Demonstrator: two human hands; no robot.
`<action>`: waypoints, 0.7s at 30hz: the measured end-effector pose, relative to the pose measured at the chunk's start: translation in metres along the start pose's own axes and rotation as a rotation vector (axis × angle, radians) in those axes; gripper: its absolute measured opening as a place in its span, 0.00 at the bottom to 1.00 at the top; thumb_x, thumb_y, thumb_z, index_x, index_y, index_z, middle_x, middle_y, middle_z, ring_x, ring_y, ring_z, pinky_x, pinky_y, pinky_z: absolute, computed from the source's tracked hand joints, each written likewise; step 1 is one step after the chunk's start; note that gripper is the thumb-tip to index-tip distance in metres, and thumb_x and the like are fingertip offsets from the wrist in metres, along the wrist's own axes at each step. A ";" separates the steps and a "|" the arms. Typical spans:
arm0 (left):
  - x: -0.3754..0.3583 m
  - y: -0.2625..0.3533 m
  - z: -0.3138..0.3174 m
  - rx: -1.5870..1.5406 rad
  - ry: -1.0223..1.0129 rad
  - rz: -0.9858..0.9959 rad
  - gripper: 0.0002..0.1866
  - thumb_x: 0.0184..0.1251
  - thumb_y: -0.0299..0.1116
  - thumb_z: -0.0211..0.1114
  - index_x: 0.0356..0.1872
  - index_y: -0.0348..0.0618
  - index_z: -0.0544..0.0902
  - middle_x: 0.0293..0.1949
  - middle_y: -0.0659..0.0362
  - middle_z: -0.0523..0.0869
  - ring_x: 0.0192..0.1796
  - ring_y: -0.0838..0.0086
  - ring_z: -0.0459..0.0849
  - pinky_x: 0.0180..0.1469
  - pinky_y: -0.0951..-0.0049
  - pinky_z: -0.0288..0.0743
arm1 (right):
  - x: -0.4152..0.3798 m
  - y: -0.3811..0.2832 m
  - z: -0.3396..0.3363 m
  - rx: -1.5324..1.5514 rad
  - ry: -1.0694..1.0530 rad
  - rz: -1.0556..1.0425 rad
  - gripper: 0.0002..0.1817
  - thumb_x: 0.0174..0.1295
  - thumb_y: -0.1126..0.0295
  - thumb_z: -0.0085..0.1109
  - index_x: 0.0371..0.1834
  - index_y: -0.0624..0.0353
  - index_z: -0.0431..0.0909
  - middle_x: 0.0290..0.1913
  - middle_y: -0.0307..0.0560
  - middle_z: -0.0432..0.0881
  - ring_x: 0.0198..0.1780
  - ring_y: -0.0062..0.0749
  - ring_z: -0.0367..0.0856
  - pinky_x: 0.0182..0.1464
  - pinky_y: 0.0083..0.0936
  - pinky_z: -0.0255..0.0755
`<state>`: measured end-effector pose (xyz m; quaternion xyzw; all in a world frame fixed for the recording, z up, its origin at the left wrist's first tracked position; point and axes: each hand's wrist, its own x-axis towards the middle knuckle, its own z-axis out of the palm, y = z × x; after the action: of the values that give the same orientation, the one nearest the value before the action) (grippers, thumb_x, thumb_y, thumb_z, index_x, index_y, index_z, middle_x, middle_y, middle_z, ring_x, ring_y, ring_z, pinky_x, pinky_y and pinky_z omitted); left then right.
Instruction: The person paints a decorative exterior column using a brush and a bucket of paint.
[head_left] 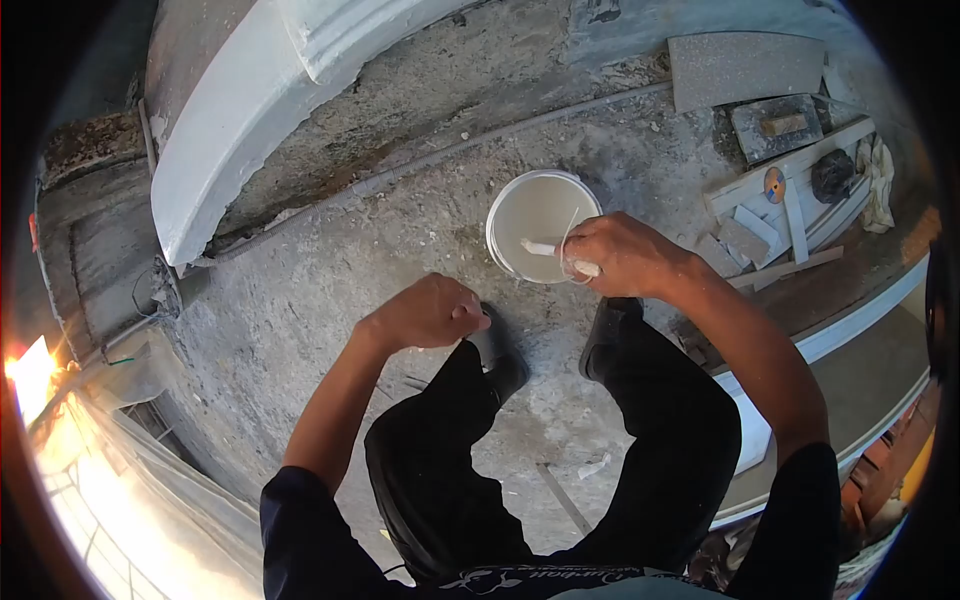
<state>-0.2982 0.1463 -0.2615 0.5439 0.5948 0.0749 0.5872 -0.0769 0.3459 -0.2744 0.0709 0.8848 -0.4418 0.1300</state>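
Note:
A white round bucket (541, 183) stands on the floor in front of my feet, pale inside. Over its right rim, my right hand (622, 252) is closed around a white stick-like tool (541, 247), whose one end points into the bucket. A thin wire loop (566, 236), perhaps the bucket's handle, passes by the fingers. My left hand (432, 312) is curled into a loose fist above my left shoe (505, 365), apart from the bucket. Nothing visibly sticks out of that fist, and its palm side is hidden.
A curved white moulding (235, 120) rises at the upper left. Boards (745, 68), white strips, a plaster float (776, 127) and a cutting disc (774, 185) lie at the right. Plastic sheeting (170, 460) covers the lower left. A flat strip (563, 500) lies between my legs.

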 end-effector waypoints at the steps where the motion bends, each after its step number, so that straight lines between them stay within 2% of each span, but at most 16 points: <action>1: 0.022 -0.023 -0.021 0.099 0.021 -0.134 0.12 0.65 0.36 0.65 0.36 0.37 0.88 0.26 0.54 0.87 0.30 0.68 0.87 0.37 0.69 0.79 | 0.017 0.010 0.009 -0.076 -0.047 -0.055 0.11 0.47 0.79 0.64 0.37 0.64 0.84 0.39 0.52 0.86 0.41 0.47 0.85 0.47 0.37 0.80; 3: 0.052 -0.060 -0.052 0.242 0.137 -0.242 0.18 0.63 0.44 0.65 0.36 0.36 0.88 0.25 0.55 0.88 0.31 0.68 0.87 0.39 0.67 0.80 | 0.043 0.028 0.034 -0.221 -0.139 -0.149 0.14 0.45 0.81 0.63 0.38 0.62 0.85 0.37 0.52 0.85 0.41 0.48 0.85 0.48 0.38 0.79; 4: 0.059 -0.068 -0.061 0.260 0.143 -0.276 0.18 0.64 0.45 0.64 0.35 0.36 0.88 0.25 0.55 0.88 0.30 0.68 0.87 0.38 0.67 0.80 | 0.054 0.034 0.046 -0.282 -0.150 -0.173 0.14 0.45 0.81 0.61 0.37 0.62 0.85 0.36 0.52 0.85 0.44 0.48 0.85 0.49 0.39 0.78; 7: 0.079 -0.089 -0.069 0.284 0.097 -0.359 0.20 0.67 0.46 0.63 0.32 0.36 0.88 0.25 0.55 0.88 0.28 0.69 0.87 0.36 0.66 0.80 | 0.068 0.049 0.067 -0.394 -0.233 -0.197 0.11 0.45 0.80 0.60 0.34 0.62 0.84 0.35 0.53 0.85 0.42 0.50 0.85 0.47 0.40 0.79; 11: 0.087 -0.123 -0.070 0.453 0.069 -0.478 0.23 0.68 0.48 0.62 0.28 0.35 0.85 0.26 0.57 0.89 0.27 0.70 0.87 0.35 0.65 0.81 | 0.075 0.060 0.080 -0.507 -0.142 -0.294 0.10 0.45 0.78 0.60 0.33 0.63 0.83 0.31 0.54 0.83 0.38 0.52 0.84 0.42 0.43 0.78; 13: 0.092 -0.135 -0.060 0.569 0.046 -0.574 0.21 0.68 0.47 0.61 0.29 0.35 0.85 0.26 0.58 0.89 0.28 0.70 0.88 0.36 0.65 0.82 | 0.072 0.067 0.092 -0.530 -0.050 -0.336 0.10 0.45 0.78 0.60 0.33 0.63 0.83 0.29 0.54 0.82 0.36 0.53 0.84 0.40 0.44 0.78; 17: 0.097 -0.156 -0.036 0.738 -0.062 -0.758 0.19 0.69 0.44 0.60 0.35 0.34 0.85 0.27 0.58 0.90 0.30 0.71 0.89 0.37 0.66 0.83 | 0.070 0.064 0.102 -0.511 0.023 -0.291 0.10 0.45 0.78 0.60 0.33 0.63 0.83 0.29 0.55 0.82 0.36 0.52 0.84 0.39 0.42 0.77; 21: 0.089 -0.146 -0.034 0.735 -0.013 -0.787 0.19 0.69 0.43 0.59 0.39 0.32 0.84 0.28 0.57 0.90 0.30 0.71 0.89 0.38 0.66 0.83 | 0.065 0.074 0.113 -0.347 0.097 -0.283 0.11 0.47 0.77 0.61 0.36 0.60 0.84 0.30 0.57 0.83 0.36 0.54 0.84 0.41 0.43 0.78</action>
<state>-0.3808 0.1726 -0.4128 0.4501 0.7371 -0.3672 0.3455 -0.1022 0.3005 -0.4154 -0.0561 0.9538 -0.2930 0.0344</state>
